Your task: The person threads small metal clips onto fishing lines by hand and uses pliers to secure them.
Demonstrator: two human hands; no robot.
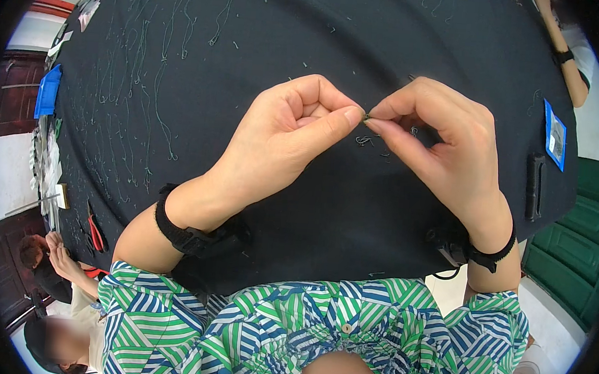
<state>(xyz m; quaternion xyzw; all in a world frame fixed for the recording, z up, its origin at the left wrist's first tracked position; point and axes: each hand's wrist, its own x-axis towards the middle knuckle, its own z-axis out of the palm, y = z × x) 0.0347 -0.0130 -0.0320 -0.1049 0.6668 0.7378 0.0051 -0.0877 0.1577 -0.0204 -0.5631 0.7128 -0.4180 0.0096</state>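
My left hand [283,129] and my right hand [449,131] meet above a black cloth [297,221]. Thumb and forefinger of each are pinched on a tiny dark hook-like piece [367,117]; most of it is hidden between the fingertips. Just below the pinch lies a small pile of dark wire hooks [363,141], with a few loose bits beside it. To the left of my left hand, several thin green lines [158,101] are spread over the cloth, some with small loops or hooks at their ends.
Red-handled pliers [95,232] lie at the left edge. Blue packets stand at the far left [48,91] and right [554,135]. A black oblong object [534,186] rests at the right edge. Other people's hands [63,257] and forearm [565,60] show at the table's sides.
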